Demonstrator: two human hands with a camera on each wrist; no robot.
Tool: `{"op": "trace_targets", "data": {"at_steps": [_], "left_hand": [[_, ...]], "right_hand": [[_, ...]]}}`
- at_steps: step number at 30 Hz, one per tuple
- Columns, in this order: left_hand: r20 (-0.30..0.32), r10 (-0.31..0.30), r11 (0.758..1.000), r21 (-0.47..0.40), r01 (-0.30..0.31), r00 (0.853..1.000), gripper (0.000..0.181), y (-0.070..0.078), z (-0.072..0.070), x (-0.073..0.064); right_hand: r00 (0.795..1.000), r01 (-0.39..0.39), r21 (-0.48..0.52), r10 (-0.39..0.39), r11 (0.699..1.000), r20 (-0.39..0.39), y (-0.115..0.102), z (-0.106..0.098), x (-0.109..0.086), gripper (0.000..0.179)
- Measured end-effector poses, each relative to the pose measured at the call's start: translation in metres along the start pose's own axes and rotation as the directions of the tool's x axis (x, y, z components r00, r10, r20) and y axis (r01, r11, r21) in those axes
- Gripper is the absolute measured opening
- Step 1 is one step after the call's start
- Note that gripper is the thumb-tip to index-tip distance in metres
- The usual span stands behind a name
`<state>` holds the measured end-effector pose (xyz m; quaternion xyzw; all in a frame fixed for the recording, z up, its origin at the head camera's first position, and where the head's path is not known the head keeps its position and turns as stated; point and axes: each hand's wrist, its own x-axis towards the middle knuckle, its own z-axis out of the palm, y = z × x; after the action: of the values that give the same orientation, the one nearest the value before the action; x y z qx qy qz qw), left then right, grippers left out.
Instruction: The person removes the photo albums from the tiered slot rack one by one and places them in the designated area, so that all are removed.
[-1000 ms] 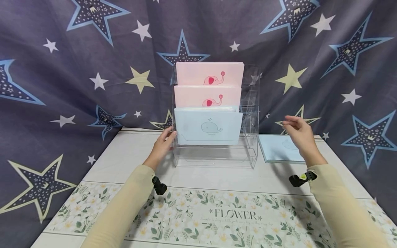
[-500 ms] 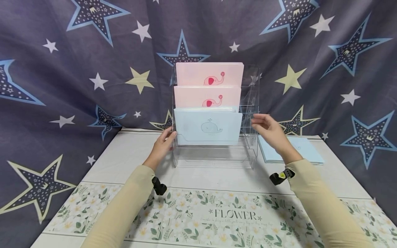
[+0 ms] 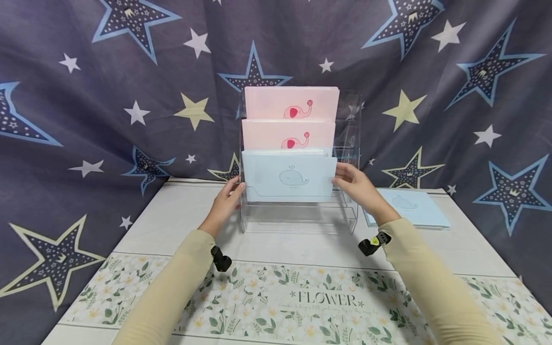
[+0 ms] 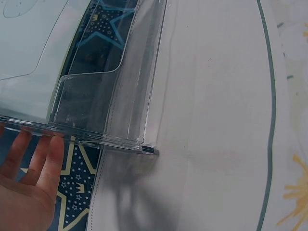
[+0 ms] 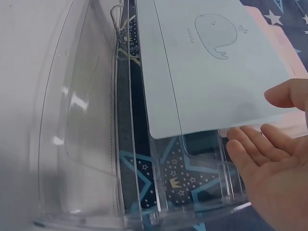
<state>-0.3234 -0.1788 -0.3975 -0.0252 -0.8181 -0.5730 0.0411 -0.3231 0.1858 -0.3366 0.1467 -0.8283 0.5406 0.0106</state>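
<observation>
A clear tiered rack (image 3: 297, 214) stands upright at the back of the table. Light-blue notebooks with a whale drawing (image 3: 290, 178) lean in a lower tier, and pink ones with an elephant (image 3: 291, 100) fill two tiers above. My left hand (image 3: 221, 203) rests against the rack's left side; in the left wrist view its extended fingers (image 4: 50, 161) touch the clear side panel. At the right edge of the front blue notebook (image 5: 211, 91) is my right hand (image 3: 360, 191), thumb before the cover and loosely bent fingers beside the edge. Whether they touch it, I cannot tell.
Right of the rack lies a flat stack of light-blue whale notebooks (image 3: 414, 208), partly behind my right forearm. The rack's lowest front tier holds no notebooks. A dark star-patterned curtain (image 3: 159, 105) hangs behind the white table with its floral band (image 3: 319, 287).
My right hand has moved left from above the flat notebook stack to the right edge of the blue notebooks in the rack. My left hand has stayed at the rack's side.
</observation>
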Motion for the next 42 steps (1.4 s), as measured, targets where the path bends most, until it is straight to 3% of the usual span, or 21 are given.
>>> {"op": "trace_targets", "data": {"at_steps": [14,19,26,35,42], "left_hand": [[0.001,0.005,1.000,0.008,-0.005,1.000,0.065,-0.003,-0.001,0.002],[-0.006,-0.001,1.000,0.017,0.001,1.000,0.065,-0.003,-0.001,0.003],[-0.003,-0.006,1.000,0.009,0.006,1.000,0.064,-0.002,0.000,0.003],[-0.002,-0.017,1.000,0.008,0.017,1.000,0.066,-0.003,-0.001,0.003],[-0.001,-0.019,1.000,0.011,0.019,1.000,0.068,-0.001,0.000,0.001]], "right_hand": [[0.999,-0.036,-0.002,0.036,0.999,-0.012,-0.002,0.011,0.005,0.049],[0.999,-0.046,0.127,0.043,0.991,0.031,0.001,0.021,0.010,0.048],[0.993,-0.093,0.302,0.068,0.949,0.092,0.010,0.036,0.022,0.053],[0.992,-0.112,0.329,0.084,0.938,0.099,0.012,0.041,0.023,0.051],[0.998,-0.067,0.363,0.057,0.929,0.038,0.014,0.047,0.022,0.049]]}}
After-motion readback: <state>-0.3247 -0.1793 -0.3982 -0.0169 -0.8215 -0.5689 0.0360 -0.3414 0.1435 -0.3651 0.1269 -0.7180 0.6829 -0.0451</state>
